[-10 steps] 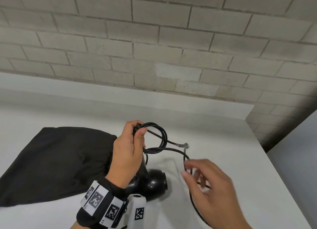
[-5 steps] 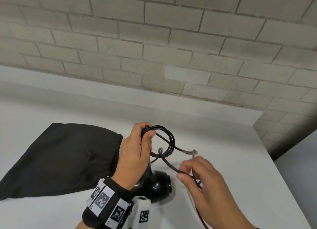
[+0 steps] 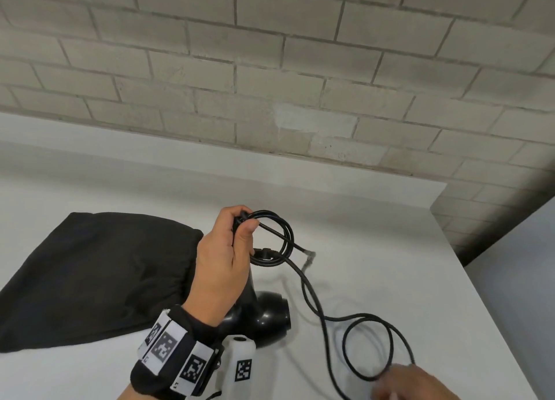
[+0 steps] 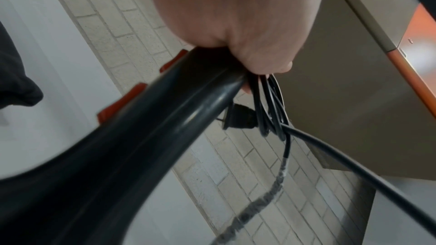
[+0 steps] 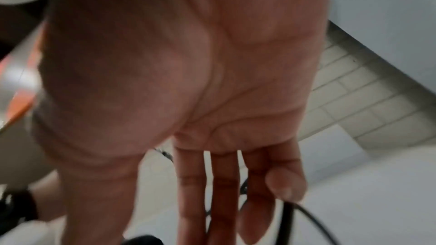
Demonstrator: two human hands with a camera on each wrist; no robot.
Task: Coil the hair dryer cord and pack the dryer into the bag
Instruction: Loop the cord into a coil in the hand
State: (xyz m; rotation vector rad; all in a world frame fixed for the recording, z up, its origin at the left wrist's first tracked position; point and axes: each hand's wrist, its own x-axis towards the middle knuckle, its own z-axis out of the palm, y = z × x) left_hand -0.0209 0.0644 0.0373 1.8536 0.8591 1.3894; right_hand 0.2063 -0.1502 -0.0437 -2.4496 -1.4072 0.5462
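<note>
The left hand (image 3: 222, 267) is closed round the handle of a black hair dryer (image 3: 267, 318), which stands with its barrel end down on the white worktop (image 3: 390, 249). The same hand's thumb and fingers also pinch several small loops of the dryer's black cord (image 3: 312, 294) against the top of the handle. The plug (image 3: 265, 253) hangs inside those loops, just beside the thumb (the left wrist view shows it dangling right at the handle's end). From the loops the cord runs down to the worktop and lies there in one wide loose ring, which reaches the right hand (image 3: 414, 383) at the near edge. That hand's fingers (image 5: 221, 193) are stretched out nearly straight, not curled round anything, and the cord passes just beside their tips. A black cloth bag (image 3: 99, 273) lies flat on the worktop behind the left hand, its gathered mouth just beside the wrist.
</note>
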